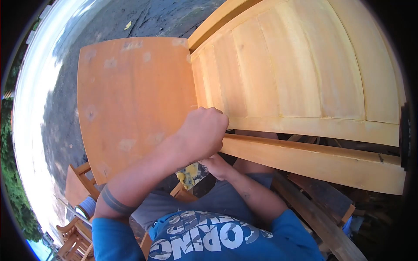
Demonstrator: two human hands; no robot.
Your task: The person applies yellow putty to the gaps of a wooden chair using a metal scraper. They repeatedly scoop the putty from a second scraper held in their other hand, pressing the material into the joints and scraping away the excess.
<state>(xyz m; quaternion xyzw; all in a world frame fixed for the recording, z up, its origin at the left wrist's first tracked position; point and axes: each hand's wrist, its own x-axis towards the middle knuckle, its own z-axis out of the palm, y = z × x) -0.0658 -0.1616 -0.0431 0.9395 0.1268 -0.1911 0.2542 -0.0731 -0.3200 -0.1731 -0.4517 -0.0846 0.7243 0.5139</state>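
My left hand [207, 130] is a closed fist with the knuckles up, at the corner where a flat orange-brown wooden panel [143, 100] meets a slatted wooden panel [278, 65]. Anything inside that fist is hidden. Just below it, my right hand [217, 168] has its fingers curled, partly covered by the left hand and wrist; what it holds cannot be made out. Beside its fingertips lies a small stained surface [198, 171] with a yellow putty-like lump [180, 176]. Pale filler patches dot the flat panel.
A long wooden rail [313, 161] runs right from my hands, below the slatted panel. Dark planks [320, 213] lie at lower right. Wooden furniture [76, 239] and a blue-and-white round object [85, 208] are at lower left. Dark ground [161, 19] shows beyond the panels.
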